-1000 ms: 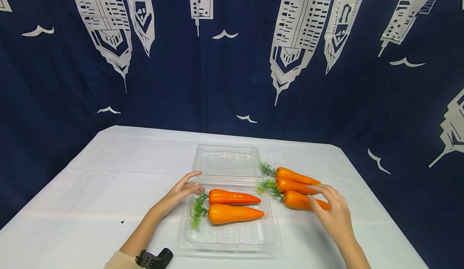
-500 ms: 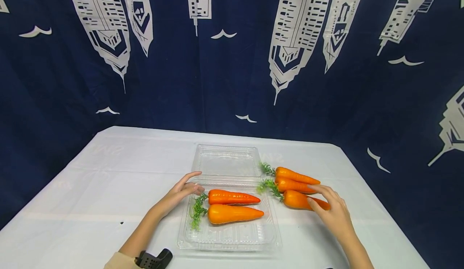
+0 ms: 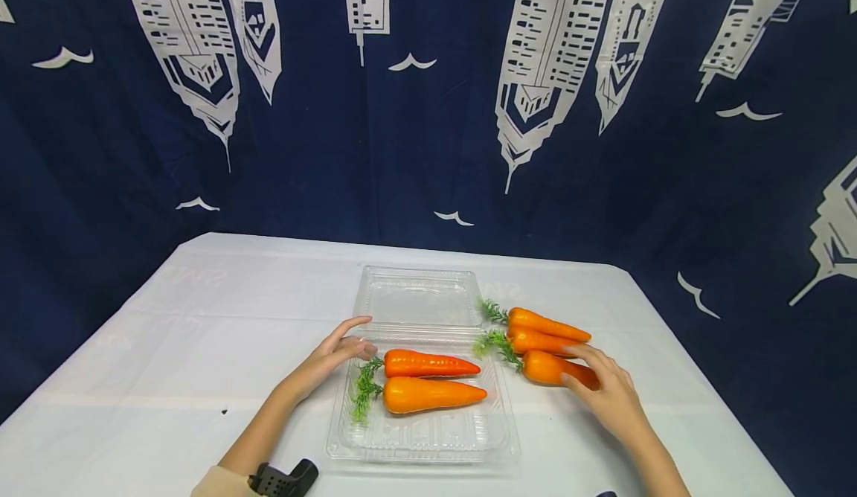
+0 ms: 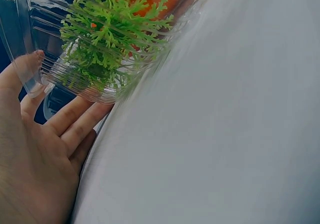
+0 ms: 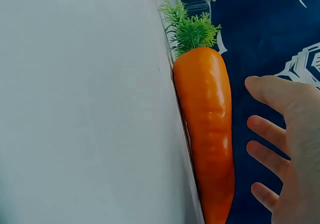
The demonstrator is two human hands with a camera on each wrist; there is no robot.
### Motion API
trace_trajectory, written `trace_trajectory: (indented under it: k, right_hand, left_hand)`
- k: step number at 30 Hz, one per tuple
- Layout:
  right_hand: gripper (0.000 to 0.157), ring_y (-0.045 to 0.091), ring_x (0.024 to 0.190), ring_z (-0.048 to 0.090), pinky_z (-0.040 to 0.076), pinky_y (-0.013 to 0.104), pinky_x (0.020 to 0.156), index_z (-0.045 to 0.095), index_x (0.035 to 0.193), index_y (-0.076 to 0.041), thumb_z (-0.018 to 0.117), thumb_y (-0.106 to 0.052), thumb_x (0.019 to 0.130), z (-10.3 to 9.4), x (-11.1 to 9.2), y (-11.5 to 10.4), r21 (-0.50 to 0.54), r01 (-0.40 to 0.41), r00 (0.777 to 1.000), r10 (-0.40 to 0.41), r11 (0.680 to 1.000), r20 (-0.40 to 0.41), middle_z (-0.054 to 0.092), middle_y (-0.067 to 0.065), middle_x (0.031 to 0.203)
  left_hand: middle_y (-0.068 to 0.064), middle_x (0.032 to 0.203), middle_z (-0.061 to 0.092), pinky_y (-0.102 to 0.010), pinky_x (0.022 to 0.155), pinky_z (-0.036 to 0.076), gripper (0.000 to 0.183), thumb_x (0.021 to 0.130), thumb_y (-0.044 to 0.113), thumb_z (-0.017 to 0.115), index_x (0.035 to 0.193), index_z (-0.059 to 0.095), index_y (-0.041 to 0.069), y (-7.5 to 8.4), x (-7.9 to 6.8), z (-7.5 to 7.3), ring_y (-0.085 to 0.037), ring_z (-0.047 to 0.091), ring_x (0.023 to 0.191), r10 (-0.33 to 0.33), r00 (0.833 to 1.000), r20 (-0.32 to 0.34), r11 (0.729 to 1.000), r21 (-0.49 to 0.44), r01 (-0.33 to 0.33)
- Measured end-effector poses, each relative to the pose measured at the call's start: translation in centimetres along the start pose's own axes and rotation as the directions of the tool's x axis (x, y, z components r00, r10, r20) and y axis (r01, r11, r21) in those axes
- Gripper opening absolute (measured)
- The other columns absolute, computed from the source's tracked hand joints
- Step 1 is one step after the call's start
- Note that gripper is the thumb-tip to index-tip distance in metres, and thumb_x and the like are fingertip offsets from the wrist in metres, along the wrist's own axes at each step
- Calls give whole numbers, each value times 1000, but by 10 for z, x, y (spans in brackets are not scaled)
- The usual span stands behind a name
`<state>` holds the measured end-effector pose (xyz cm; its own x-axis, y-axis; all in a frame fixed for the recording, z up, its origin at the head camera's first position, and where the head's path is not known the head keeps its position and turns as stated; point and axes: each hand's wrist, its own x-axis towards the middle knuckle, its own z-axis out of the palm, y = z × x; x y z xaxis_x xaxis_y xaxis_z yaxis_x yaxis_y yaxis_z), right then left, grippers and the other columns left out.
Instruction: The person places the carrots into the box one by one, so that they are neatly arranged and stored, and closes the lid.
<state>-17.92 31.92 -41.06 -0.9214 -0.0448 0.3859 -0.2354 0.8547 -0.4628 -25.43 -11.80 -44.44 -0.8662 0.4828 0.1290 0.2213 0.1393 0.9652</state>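
Note:
A clear plastic clamshell box (image 3: 428,445) lies with its lid (image 3: 422,296) folded back. Inside are a red-orange carrot (image 3: 431,364) and an orange carrot (image 3: 431,396), side by side, leafy tops to the left. My left hand (image 3: 324,367) is at the box's left edge, fingers extended; the left wrist view has its fingertips against the clear wall, near the green leaves (image 4: 112,38). Over the nearest of three carrots right of the box, a plump orange carrot (image 3: 549,368), hovers my right hand (image 3: 612,393). In the right wrist view its fingers (image 5: 267,159) are spread, apart from that carrot.
Two more orange carrots, a far carrot (image 3: 545,324) and a middle carrot (image 3: 535,341), lie behind the nearest one. A white cloth (image 3: 201,318) covers the table. Behind hangs a dark blue curtain (image 3: 375,147) with white building prints.
My right hand has shifted slightly left along the nearest carrot, now covering its tip. The left hand, box and carrots stay where they were.

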Motion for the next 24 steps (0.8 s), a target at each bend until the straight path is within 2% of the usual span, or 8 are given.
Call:
trace_trajectory:
  k: [10,24]
  right_hand:
    - [44,41,123,38,24,60,93,56,121,-16,65,-33,82,6,0,6,6,-14,995,14,1000,103,52,13,128]
    - [49,42,121,38,22,60,94,54,123,-16,69,-30,79,11,0,10,-1,-15,988,15,1000,154,50,16,131]
  left_hand:
    - [-12,114,62,-57,103,26,49,95,29,44,141,27,23,3,-1,1,-23,60,100,-13,1000,-7,1000,3,13]
    - [-12,114,62,-57,103,26,48,95,30,44,140,28,25,2,-1,0,-22,60,99,-11,1000,-7,1000,-5,11]
